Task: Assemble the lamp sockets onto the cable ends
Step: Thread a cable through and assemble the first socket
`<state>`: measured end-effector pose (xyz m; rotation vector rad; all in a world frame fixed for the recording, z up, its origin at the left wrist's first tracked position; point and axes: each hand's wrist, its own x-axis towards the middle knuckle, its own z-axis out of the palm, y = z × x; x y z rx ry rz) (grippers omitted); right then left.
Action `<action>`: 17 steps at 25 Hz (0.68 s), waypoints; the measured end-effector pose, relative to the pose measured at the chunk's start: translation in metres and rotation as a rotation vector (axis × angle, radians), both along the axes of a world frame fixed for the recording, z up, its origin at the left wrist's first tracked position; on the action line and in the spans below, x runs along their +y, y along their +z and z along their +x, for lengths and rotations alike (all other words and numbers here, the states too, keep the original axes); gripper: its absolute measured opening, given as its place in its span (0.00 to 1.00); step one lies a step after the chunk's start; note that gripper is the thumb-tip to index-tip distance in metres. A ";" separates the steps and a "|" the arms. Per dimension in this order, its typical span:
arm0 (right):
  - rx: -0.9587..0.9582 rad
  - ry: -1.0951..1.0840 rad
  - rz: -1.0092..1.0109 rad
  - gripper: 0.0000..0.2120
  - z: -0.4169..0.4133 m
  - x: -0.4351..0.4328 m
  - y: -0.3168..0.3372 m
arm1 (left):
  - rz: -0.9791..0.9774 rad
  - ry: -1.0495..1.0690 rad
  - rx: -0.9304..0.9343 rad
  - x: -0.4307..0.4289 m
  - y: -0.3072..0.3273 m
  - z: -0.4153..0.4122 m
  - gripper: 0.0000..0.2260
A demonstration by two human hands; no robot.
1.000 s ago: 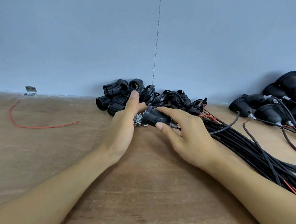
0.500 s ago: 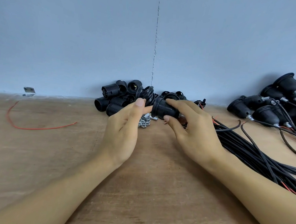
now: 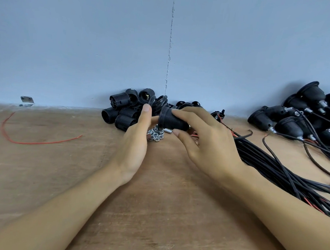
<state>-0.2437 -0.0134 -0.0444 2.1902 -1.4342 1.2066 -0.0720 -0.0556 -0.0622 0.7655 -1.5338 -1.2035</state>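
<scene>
My right hand [image 3: 207,145] grips a black lamp socket [image 3: 170,120] between thumb and fingers, held a little above the wooden table [image 3: 154,202]. My left hand [image 3: 135,144] stands beside it with fingers fairly straight, its fingertips touching the socket's wide rim. A pile of black socket parts [image 3: 126,110] lies against the wall behind the hands. A small heap of metal nuts [image 3: 156,135] sits under the socket. A bundle of black cables [image 3: 270,167] with red wire ends runs off to the right.
Several assembled sockets on cables [image 3: 297,122] lie at the far right by the blue wall. A loose red wire [image 3: 32,142] curls at the left, and a small metal bracket [image 3: 26,101] sits at the wall's foot.
The socket has been lifted off the table and moved toward the wall. My left hand has shifted from the parts pile to the socket's rim, which uncovers the nuts.
</scene>
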 end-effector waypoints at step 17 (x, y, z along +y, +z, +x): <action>0.349 -0.763 0.077 0.14 -0.061 -0.049 0.087 | -0.267 0.167 -0.172 0.018 -0.005 -0.006 0.26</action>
